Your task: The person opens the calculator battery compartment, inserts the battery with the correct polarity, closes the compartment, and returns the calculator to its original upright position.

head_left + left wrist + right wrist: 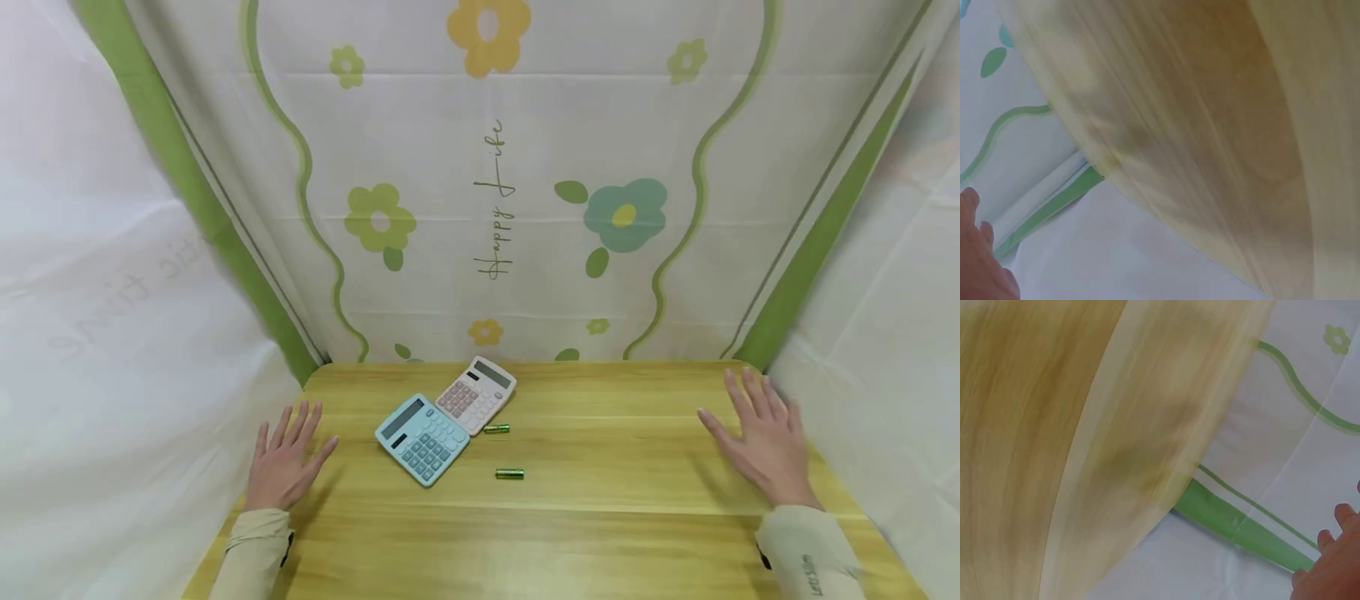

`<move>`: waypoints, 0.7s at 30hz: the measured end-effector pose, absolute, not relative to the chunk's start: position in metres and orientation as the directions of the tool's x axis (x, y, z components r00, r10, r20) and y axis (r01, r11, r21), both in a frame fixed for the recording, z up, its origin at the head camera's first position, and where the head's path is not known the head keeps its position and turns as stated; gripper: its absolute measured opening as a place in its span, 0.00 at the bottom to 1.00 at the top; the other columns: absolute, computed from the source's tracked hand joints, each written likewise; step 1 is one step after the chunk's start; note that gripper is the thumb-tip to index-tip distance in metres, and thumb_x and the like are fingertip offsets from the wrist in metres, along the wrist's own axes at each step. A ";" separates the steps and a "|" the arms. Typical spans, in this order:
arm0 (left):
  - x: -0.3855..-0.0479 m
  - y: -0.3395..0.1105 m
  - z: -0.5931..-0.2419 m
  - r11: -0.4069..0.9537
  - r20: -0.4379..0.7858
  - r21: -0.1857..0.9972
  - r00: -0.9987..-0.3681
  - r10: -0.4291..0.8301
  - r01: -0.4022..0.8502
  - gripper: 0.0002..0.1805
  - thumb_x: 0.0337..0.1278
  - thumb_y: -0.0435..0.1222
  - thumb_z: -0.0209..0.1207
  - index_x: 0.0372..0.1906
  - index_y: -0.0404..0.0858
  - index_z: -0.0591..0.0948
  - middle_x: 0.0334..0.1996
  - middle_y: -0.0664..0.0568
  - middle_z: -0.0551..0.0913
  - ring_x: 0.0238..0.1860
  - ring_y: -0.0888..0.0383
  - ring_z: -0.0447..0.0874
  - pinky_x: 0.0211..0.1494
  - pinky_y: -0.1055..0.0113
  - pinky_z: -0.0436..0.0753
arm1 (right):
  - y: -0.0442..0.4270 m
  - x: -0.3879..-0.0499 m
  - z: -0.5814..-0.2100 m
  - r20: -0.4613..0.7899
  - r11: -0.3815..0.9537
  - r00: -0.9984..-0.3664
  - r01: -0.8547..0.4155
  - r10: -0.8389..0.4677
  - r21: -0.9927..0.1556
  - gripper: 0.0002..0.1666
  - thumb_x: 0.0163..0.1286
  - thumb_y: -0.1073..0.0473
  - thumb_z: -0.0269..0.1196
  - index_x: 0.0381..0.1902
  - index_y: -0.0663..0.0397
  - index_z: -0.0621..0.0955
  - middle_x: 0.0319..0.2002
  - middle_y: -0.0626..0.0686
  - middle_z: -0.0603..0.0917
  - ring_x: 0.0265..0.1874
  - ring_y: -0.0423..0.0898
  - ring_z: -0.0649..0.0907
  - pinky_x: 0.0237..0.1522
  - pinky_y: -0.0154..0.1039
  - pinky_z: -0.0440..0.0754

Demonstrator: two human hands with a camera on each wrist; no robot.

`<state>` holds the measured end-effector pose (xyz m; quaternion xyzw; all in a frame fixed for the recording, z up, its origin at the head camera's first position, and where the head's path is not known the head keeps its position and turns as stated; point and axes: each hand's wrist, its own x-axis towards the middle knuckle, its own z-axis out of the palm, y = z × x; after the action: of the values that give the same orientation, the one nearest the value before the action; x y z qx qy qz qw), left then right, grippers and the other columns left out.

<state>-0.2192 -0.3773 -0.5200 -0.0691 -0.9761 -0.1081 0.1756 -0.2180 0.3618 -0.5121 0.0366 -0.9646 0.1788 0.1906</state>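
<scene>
My left hand [283, 465] is over the left edge of the wooden table, fingers spread and straight, holding nothing. Over the table's right side, my right hand [767, 442] has its fingers spread too, with nothing in it. Between them, nearer the left hand, lies a blue calculator [423, 440]. Its upper right side meets a white calculator [477, 395] with pinkish keys. One green battery [497, 429] lies by the white calculator's lower corner, and another green battery [510, 473] lies closer to me. The wrist views show only part of the left hand [984, 256] and the right hand [1332, 565].
The wooden table [600, 542] has rounded far corners. A white cloth [555, 292] printed with flowers and writing hangs along its back edge. More cloth hangs at the left side [135, 400] and the right side [885, 358], close to both hands.
</scene>
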 end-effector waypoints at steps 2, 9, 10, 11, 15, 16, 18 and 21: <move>-0.221 -0.376 -0.520 0.967 0.345 0.188 -0.933 0.097 0.170 0.43 0.75 0.57 0.53 0.85 0.49 0.51 0.84 0.45 0.51 0.85 0.43 0.39 0.83 0.37 0.36 | 0.358 -0.219 -0.513 0.383 0.933 -0.924 -0.147 -0.011 -0.328 0.51 0.78 0.34 0.53 0.86 0.47 0.45 0.85 0.60 0.40 0.83 0.63 0.37 0.77 0.66 0.21; -0.232 -0.361 -0.521 0.921 0.294 0.350 -0.953 0.066 0.172 0.40 0.78 0.51 0.53 0.85 0.45 0.52 0.78 0.33 0.62 0.69 0.27 0.69 0.66 0.28 0.70 | 0.321 -0.231 -0.519 0.382 0.917 -0.922 -0.203 -0.061 -0.342 0.49 0.79 0.35 0.53 0.84 0.53 0.51 0.82 0.67 0.51 0.83 0.65 0.45 0.81 0.62 0.27; -0.233 -0.357 -0.521 0.905 0.268 0.391 -0.961 0.059 0.165 0.40 0.79 0.51 0.53 0.84 0.44 0.52 0.77 0.33 0.64 0.67 0.27 0.72 0.63 0.29 0.73 | 0.312 -0.233 -0.521 0.379 0.914 -0.922 -0.215 -0.074 -0.344 0.49 0.79 0.35 0.53 0.84 0.53 0.52 0.81 0.68 0.53 0.82 0.66 0.48 0.81 0.62 0.29; -0.235 -0.352 -0.521 0.888 0.240 0.432 -0.969 0.055 0.157 0.40 0.79 0.50 0.54 0.84 0.43 0.53 0.76 0.32 0.66 0.65 0.28 0.74 0.61 0.30 0.75 | 0.303 -0.235 -0.523 0.376 0.911 -0.922 -0.227 -0.088 -0.343 0.48 0.79 0.35 0.53 0.84 0.53 0.53 0.81 0.68 0.55 0.81 0.67 0.51 0.81 0.63 0.32; -0.244 -0.333 -0.524 0.827 0.143 0.550 -0.989 0.042 0.115 0.36 0.79 0.48 0.55 0.81 0.38 0.61 0.70 0.33 0.74 0.60 0.36 0.81 0.59 0.37 0.81 | 0.262 -0.245 -0.531 0.351 0.897 -0.925 -0.274 -0.147 -0.347 0.47 0.78 0.34 0.54 0.83 0.53 0.57 0.80 0.66 0.59 0.78 0.68 0.59 0.80 0.65 0.45; -0.248 -0.329 -0.525 0.814 0.127 0.571 -0.991 0.040 0.106 0.35 0.79 0.48 0.55 0.80 0.37 0.63 0.68 0.34 0.76 0.59 0.38 0.82 0.60 0.38 0.81 | 0.251 -0.248 -0.533 0.343 0.895 -0.925 -0.287 -0.165 -0.342 0.47 0.79 0.34 0.53 0.83 0.53 0.57 0.80 0.66 0.59 0.77 0.68 0.60 0.80 0.66 0.48; -0.253 -0.321 -0.529 0.800 0.099 0.592 -0.994 0.044 0.094 0.32 0.78 0.47 0.56 0.77 0.36 0.67 0.65 0.35 0.79 0.57 0.39 0.83 0.59 0.41 0.82 | 0.228 -0.253 -0.538 0.327 0.886 -0.924 -0.313 -0.200 -0.343 0.46 0.79 0.33 0.52 0.83 0.52 0.58 0.80 0.64 0.60 0.77 0.67 0.62 0.78 0.67 0.53; -0.261 -0.312 -0.532 0.799 0.067 0.596 -0.996 0.052 0.082 0.29 0.77 0.47 0.57 0.73 0.35 0.73 0.59 0.36 0.84 0.55 0.40 0.85 0.56 0.44 0.85 | 0.190 -0.258 -0.541 0.299 0.877 -0.922 -0.344 -0.247 -0.337 0.45 0.79 0.31 0.50 0.83 0.48 0.58 0.80 0.61 0.62 0.76 0.66 0.65 0.77 0.68 0.58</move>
<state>-0.2615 -0.3122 -0.5324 -0.0356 -0.9481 -0.3152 0.0237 -0.2576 0.1904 -0.5413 0.1538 -0.9606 0.1951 0.1244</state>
